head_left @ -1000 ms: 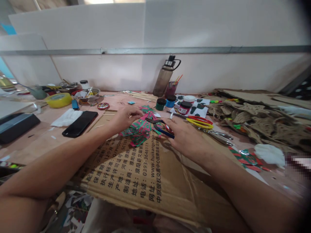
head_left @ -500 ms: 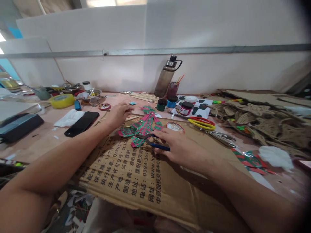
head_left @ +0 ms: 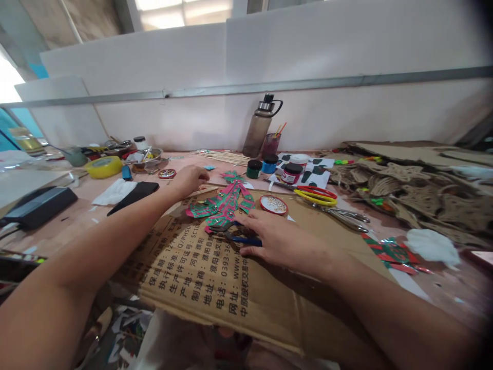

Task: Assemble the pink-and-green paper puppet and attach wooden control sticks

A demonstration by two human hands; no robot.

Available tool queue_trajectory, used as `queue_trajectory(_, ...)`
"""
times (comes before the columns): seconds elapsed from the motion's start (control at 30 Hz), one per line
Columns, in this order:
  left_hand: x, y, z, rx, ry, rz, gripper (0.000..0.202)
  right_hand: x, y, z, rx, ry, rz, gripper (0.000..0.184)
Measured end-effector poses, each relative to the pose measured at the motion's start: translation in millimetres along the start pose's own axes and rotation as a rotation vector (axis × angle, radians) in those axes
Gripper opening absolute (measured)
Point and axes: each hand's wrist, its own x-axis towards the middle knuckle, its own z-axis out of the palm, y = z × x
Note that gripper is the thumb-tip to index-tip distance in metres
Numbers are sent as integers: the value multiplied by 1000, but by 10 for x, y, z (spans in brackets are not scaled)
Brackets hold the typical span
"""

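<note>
My right hand (head_left: 265,234) is closed around dark pliers with blue handles (head_left: 243,239). The pliers' jaws lie over the lower tip of a pink and green patterned cut-out figure (head_left: 230,199), dotted with shiny beads, on a printed cardboard sheet (head_left: 269,298). Beyond the cardboard's upper left edge, my left hand (head_left: 189,181) rests low with fingers curled down; their tips are partly hidden, so what they pinch, if anything, does not show. A small blue piece (head_left: 209,167) lies just past those fingers. Right of the figure sits a round red-rimmed lid of small beads (head_left: 273,204).
Paint jars (head_left: 291,173), a water bottle (head_left: 257,128) and thin wooden sticks (head_left: 221,155) stand or lie at the back. Scissors with red and yellow handles (head_left: 316,195) are to the right, near braided brown pieces (head_left: 408,180). A black phone (head_left: 133,198) and yellow tape (head_left: 103,167) are left.
My right hand and the pliers have shifted slightly left and down toward the figure's lower tip. My left hand stays beyond the cardboard, its fingers curled a little more. The camera view has tilted slightly.
</note>
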Motion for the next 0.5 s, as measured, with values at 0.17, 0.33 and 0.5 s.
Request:
queue_trajectory(0.17,126,1,58,7,-63,-68,21,-24,8,10,-51,-13,-9,61)
queue_trajectory(0.33,95,40,82,27,-54,-89,23,-23,11,45,-99,-31,-6,72)
queue_trajectory(0.5,17,43,91,-6,-3,-101,24,-40,-1,53,-97,-57,2,74)
